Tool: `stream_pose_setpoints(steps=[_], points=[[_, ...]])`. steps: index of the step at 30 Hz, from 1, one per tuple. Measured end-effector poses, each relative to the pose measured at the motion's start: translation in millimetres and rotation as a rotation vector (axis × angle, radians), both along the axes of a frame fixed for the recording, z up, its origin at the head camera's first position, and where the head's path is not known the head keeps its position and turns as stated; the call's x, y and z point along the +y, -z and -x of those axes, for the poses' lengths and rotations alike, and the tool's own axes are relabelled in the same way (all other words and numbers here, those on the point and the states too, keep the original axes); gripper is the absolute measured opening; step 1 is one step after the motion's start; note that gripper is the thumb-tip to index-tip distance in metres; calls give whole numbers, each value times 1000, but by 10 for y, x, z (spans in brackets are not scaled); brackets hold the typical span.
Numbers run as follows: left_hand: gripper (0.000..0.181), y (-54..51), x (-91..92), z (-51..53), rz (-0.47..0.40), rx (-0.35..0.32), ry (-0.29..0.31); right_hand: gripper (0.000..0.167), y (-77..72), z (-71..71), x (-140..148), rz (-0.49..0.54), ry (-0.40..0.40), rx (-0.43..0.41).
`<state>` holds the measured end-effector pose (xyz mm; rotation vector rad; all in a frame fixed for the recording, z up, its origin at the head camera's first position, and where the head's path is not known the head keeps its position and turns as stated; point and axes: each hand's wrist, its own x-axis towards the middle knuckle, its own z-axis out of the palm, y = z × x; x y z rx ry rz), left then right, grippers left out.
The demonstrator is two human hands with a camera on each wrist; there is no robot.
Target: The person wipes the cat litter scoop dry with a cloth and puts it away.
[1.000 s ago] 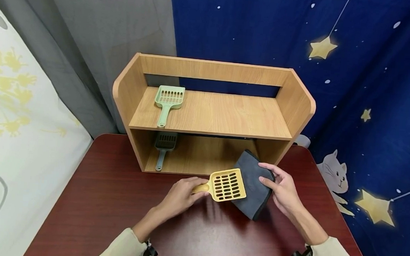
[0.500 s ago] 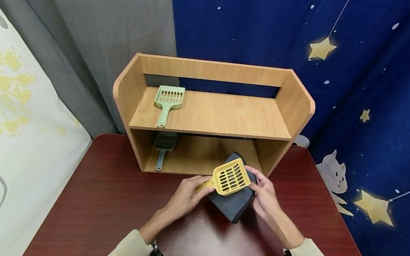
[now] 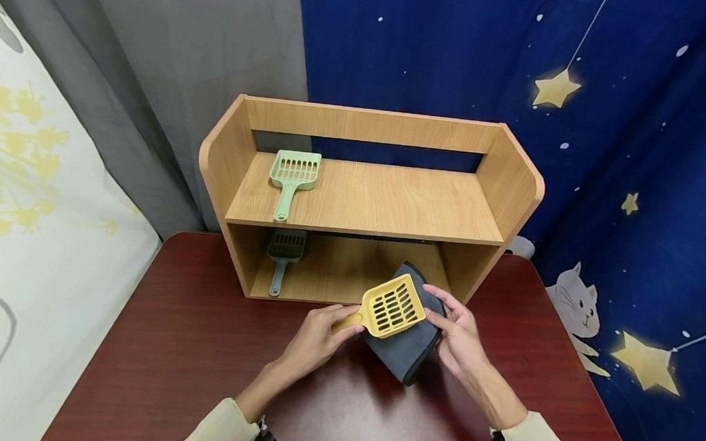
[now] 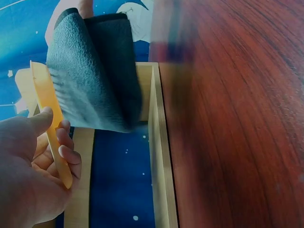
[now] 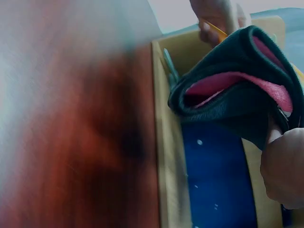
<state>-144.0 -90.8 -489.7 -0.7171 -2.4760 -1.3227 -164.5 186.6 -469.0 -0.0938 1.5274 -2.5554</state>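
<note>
A yellow slotted litter scoop (image 3: 391, 306) is held by its handle in my left hand (image 3: 315, 337), its head tilted up to the right. In the left wrist view the fingers and thumb wrap the scoop's handle (image 4: 58, 159). Behind the scoop head hangs a folded dark grey cloth (image 3: 404, 354), which my right hand (image 3: 460, 337) grips at its right edge. The right thumb lies close to the scoop's rim; whether it touches is unclear. Pink inner layers of the cloth (image 5: 223, 88) show between its folds in the right wrist view.
A two-tier wooden shelf (image 3: 367, 197) stands on the dark red table (image 3: 196, 346). On its upper tier, at the left, lies a green litter scoop (image 3: 291, 175). A grey litter scoop (image 3: 283, 253) lies on the lower tier below it. Curtains hang behind.
My right hand has come left with the cloth, bringing it behind the scoop. My left hand has tilted the scoop head upward. Over the last half second, little has moved.
</note>
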Motion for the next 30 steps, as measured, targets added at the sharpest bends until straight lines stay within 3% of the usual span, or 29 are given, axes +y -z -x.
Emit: stream_pose_setpoints(steps=[9, 22, 30], points=[[36, 42, -24, -19, 3, -9, 1, 47, -160, 70, 181, 17, 34, 47], [38, -53, 114, -2, -55, -23, 10, 51, 157, -15, -301, 22, 51, -45], [38, -63, 39, -1, 1, 8, 14, 51, 67, -21, -109, 26, 19, -30]])
